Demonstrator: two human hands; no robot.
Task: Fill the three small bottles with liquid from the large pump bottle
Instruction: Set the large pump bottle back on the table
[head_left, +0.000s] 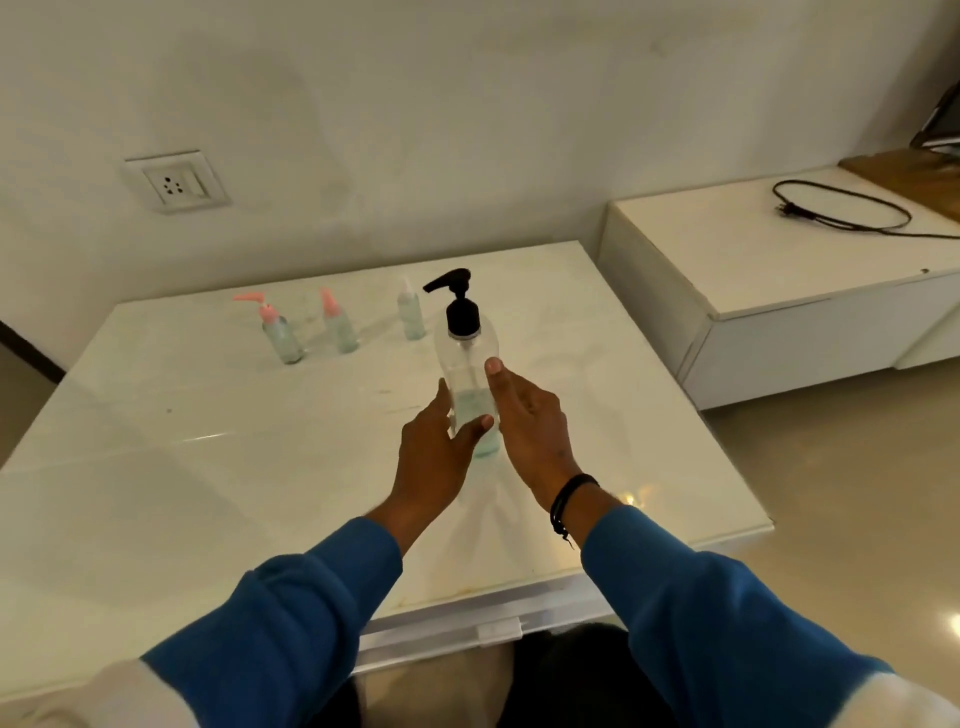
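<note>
Gripping the upright pump bottle (467, 364) low in my left hand (436, 452) on the table (208, 467), three small bottles (338, 326) behind it, I rest my right hand (532, 428) against its side, fingers hidden, grip unclear.

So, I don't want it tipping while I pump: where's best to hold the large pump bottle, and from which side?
Probably round the lower clear body of the large pump bottle, coming from the right. It stands upright on the table, its body is round, and the black pump head points its spout left, so that side and the top stay free.
</note>
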